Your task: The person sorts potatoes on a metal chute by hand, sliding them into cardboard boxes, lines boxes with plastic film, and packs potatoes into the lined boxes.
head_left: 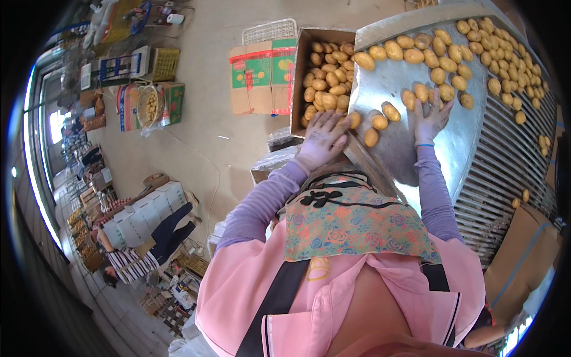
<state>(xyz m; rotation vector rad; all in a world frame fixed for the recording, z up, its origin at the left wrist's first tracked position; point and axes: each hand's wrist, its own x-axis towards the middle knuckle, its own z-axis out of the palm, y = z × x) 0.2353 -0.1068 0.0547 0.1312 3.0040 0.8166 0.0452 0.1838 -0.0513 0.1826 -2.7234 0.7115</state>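
Note:
My left hand point(324, 140), in a pale glove with a purple sleeve, lies with fingers spread over the near corner of an open cardboard box point(297, 89) full of yellow potatoes point(327, 77). One potato point(354, 119) sits at its fingertips on the rim of the shiny metal sorting table point(392, 83). My right hand point(431, 119), also gloved, rests open on the table with its fingers touching a few potatoes point(421, 92). Two loose potatoes point(380, 116) lie between my hands. Many more potatoes point(476, 47) cover the far table.
Metal rollers point(505, 149) run along the table's right side. Flattened cartons point(262, 74) and a white wire crate point(270, 30) lie on the floor beyond the box. A brown carton point(523, 250) stands at lower right. Another person point(143, 250) bends by white boxes point(148, 208) at lower left.

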